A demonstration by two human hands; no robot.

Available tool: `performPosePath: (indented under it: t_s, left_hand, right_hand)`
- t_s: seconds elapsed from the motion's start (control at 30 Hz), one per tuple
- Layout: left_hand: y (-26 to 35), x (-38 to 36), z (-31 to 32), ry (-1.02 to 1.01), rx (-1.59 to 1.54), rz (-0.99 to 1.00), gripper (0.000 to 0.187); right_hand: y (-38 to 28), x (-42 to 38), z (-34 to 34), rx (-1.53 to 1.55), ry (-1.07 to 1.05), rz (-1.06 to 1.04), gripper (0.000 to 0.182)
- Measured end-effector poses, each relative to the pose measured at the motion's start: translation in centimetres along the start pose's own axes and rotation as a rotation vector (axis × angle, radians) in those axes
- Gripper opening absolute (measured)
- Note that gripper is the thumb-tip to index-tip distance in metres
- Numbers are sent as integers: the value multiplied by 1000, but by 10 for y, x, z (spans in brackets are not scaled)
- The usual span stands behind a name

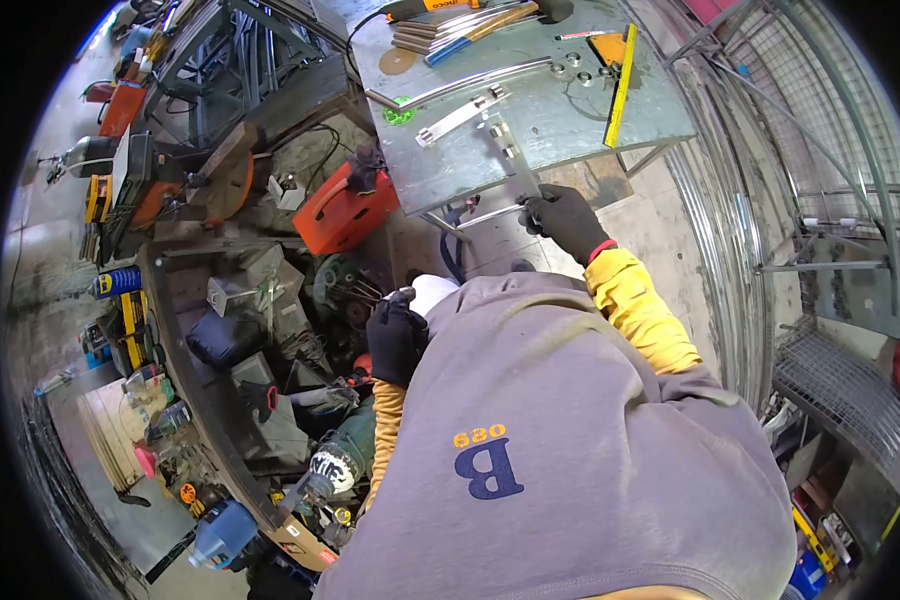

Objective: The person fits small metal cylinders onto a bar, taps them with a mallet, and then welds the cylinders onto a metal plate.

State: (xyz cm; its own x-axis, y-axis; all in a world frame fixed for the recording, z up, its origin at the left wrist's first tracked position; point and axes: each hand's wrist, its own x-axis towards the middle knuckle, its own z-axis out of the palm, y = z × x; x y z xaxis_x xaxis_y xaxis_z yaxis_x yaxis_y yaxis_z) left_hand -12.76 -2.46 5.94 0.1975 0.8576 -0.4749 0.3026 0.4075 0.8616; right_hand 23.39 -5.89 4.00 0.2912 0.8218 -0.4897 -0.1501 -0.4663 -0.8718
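At the middle of the frame, nearest the wearer's grey top (570, 420), the gloved left hand (398, 340) is curled beside a white object (435, 293); I cannot tell whether it grips anything. Farther up, right of centre, the gloved right hand (567, 220) looks closed, thumb and fingers together, on the near end of a metal strip (519, 172). That strip lies in the upper centre, across the near edge of the workbench (440, 185). To handle it well, I would pinch it squarely at that end, let the bench carry the rest, and turn it gently (a thin strip tips easily over an edge). Its long axis slants steeply, near end lower right, far end pointing upper left towards a 2nd strip (462, 117) with small fittings. Beyond lies a bright tube (475, 82), with small rings (584, 78) and a yellow rule (621, 88) at upper right.
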Motion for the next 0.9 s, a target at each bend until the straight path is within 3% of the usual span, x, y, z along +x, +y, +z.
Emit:
performPosePath:
  t_s: [0.13, 0.2, 0.27, 0.33, 0.37, 0.43, 0.47, 0.53, 0.57, 0.7, 0.73, 0.77, 0.87, 0.9]
  left_hand:
    - [24, 9, 8, -39, -145, -13, 28]
    - [20, 42, -3, -222, -108, 270, 34]
    - [84, 52, 16, -99, 420, 1066, 45]
    - [153, 34, 39, -264, -348, 144, 45]
    - [160, 41, 44, -242, -357, 151, 45]
    - [170, 60, 52, -228, -217, 419, 42]
    - [173, 64, 57, -221, -224, 424, 42]
    - [176, 69, 65, -127, -31, 887, 41]
    - [172, 71, 61, -190, -69, 687, 37]
    - [169, 66, 67, -207, -31, 813, 30]
    - [173, 61, 66, -264, -198, 573, 30]
    - [176, 58, 64, -313, -359, 329, 32]
    - [166, 67, 59, -436, -509, 238, 32]
    - [169, 64, 64, -441, -504, 239, 32]
  right_hand:
    - [9, -9, -9, 60, -194, 59, 30]
    - [-1, -21, 2, 293, -365, -76, 31]
    - [-24, -29, 13, 368, -489, -38, 33]
    - [-39, -31, 20, 404, -635, -31, 35]
    - [-43, -32, 22, 473, -646, 23, 35]
    - [-46, -33, 29, 429, -685, 16, 37]
    - [-47, -34, 30, 396, -702, 7, 39]
    - [-56, -44, 36, 377, -673, 9, 38]
    - [-55, -45, 38, 332, -624, -21, 39]
    - [-48, -45, 37, 96, -485, -145, 42]
    - [-50, -48, 37, 8, -456, -171, 43]
    - [-53, -52, 36, 10, -451, -170, 43]
    - [-68, -67, 37, 152, -529, -177, 52]
    - [-73, -73, 39, 331, -564, -136, 54]
